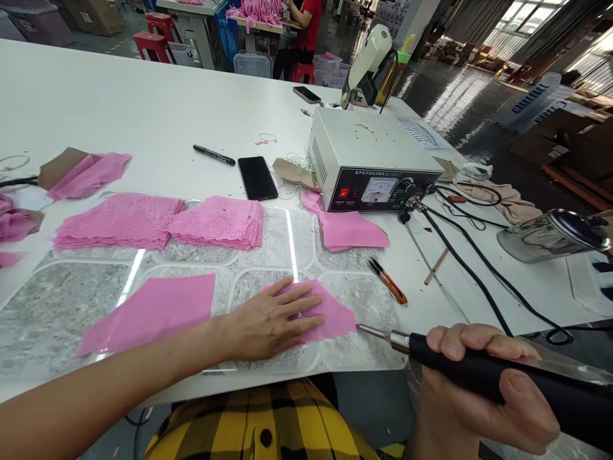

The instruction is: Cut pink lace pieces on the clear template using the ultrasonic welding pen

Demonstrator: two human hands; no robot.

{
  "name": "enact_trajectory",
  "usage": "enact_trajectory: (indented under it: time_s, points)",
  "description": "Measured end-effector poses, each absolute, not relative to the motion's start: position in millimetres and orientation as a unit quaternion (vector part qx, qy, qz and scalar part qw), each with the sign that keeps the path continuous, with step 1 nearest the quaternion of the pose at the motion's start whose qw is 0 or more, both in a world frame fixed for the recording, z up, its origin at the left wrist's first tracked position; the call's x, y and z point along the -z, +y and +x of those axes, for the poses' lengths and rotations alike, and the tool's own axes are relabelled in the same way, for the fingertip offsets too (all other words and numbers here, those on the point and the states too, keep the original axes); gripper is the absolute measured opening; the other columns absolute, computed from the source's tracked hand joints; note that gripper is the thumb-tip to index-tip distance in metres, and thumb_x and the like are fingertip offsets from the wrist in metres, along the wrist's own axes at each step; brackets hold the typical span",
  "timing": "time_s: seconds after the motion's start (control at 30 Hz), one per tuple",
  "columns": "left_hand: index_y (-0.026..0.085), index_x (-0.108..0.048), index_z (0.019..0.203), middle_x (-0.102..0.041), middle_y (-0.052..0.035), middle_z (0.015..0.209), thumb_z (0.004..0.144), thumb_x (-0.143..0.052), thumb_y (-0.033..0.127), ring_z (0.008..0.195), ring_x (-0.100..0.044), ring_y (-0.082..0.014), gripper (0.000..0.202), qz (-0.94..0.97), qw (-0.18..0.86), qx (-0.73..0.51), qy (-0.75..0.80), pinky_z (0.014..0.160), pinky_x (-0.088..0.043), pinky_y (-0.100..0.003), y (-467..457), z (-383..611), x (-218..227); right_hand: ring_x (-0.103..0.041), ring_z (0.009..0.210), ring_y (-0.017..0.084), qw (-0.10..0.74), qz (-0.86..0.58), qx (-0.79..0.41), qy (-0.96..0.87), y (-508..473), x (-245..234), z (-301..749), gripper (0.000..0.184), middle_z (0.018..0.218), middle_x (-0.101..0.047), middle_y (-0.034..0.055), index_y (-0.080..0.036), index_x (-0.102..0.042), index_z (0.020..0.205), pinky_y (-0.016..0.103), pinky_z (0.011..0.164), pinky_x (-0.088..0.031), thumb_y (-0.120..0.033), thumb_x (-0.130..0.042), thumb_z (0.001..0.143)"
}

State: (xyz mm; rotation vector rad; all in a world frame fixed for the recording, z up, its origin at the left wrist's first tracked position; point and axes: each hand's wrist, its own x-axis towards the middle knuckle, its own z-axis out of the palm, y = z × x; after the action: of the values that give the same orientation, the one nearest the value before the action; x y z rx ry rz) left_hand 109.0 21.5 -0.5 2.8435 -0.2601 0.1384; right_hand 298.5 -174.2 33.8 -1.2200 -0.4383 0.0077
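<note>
My left hand (275, 319) lies flat with fingers stretched over a pink fabric piece (335, 313) on the patterned mat (364, 294). In my right hand (483, 383) is a thick black handheld ultrasonic welding tool (460, 361) with a metal tip. That tip is at the right corner of the fabric piece; I cannot tell whether it presses on it. Left of my hand, partly behind my forearm, another pink fabric piece (167, 306) is spread out. Two stacks of pink lace fabric, a left one (119, 220) and a right one (218, 220), sit behind it.
A grey control box (378, 147) stands at the back right with thick black cables (464, 275) running toward me. Orange thread snips (389, 281) lie right of the mat. A phone (257, 177), a marker (214, 154), more pink pieces (352, 229) and a glass jar (550, 236) are around.
</note>
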Motion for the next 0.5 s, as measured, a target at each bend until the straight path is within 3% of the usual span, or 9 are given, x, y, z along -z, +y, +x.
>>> enact_trajectory:
  time_s: [0.13, 0.33, 0.5]
  points:
    - [0.021, -0.044, 0.145, -0.039, -0.009, 0.154, 0.104, -0.038, 0.037, 0.147, -0.027, -0.0286, 0.044, 0.985, 0.138, -0.051, -0.09, 0.122, -0.017, -0.05, 21.5, 109.4, 2.0, -0.043, 0.041, 0.009, 0.836, -0.509, -0.015, -0.202, -173.2, -31.3, 304.3, 0.019, 0.059, -0.049, -0.005, -0.02, -0.054, 0.068, 0.024, 0.036, -0.036, -0.029, -0.05, 0.053]
    - [0.02, -0.044, 0.145, -0.035, -0.0118, 0.155, 0.104, -0.038, 0.04, 0.146, -0.027, -0.0303, 0.046, 0.981, 0.17, -0.037, -0.089, 0.12, -0.02, -0.052, 23.9, 108.5, -12.9, -0.042, 0.042, 0.008, 0.851, -0.481, 0.001, -0.21, -174.9, -37.9, 304.6, 0.023, 0.061, -0.048, -0.005, -0.019, -0.058, 0.071, 0.025, 0.037, -0.037, -0.033, -0.05, 0.054]
    - [0.016, -0.053, 0.138, -0.039, -0.0111, 0.153, 0.103, -0.039, 0.025, 0.146, -0.03, -0.026, 0.039, 0.978, 0.193, -0.062, -0.057, 0.121, -0.022, -0.047, 33.2, 89.3, -26.4, -0.037, 0.045, 0.009, 0.849, -0.487, -0.02, -0.203, -180.2, -34.3, 297.8, 0.021, 0.065, -0.043, -0.0036, -0.021, -0.058, 0.073, 0.027, 0.04, -0.033, -0.035, -0.053, 0.057]
